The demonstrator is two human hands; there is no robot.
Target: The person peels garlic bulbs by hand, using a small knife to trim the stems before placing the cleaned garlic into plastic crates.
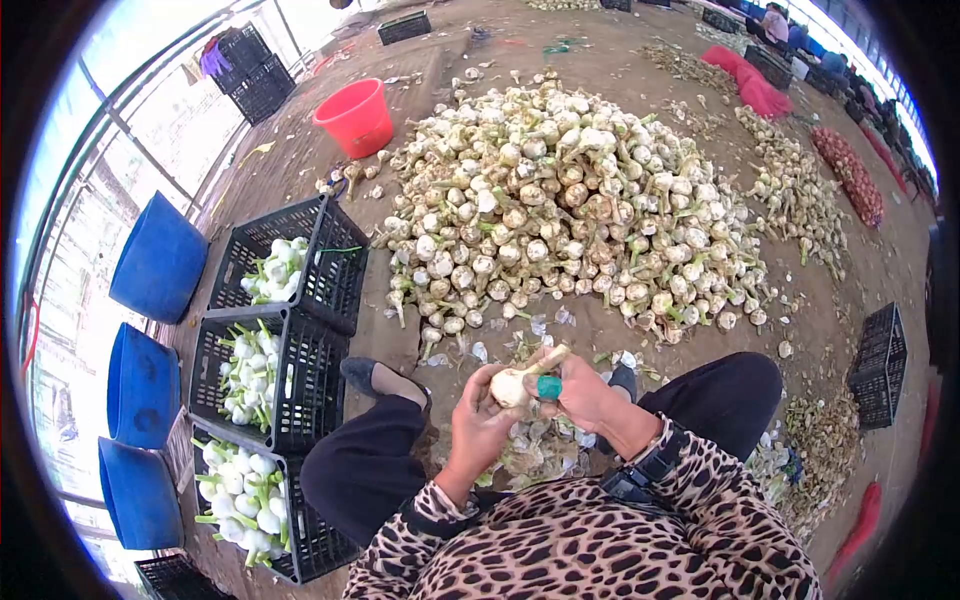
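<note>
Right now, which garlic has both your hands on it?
The bulb held up between the left hand and the right hand, its stalk pointing forward and right. Garlic in the big pile touches neither hand.

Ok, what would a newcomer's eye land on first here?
The big heap of garlic bulbs across the floor ahead. Then the bright red bucket at its upper left, and the green wrap on the right hand, which works with the left around one bulb.
</note>
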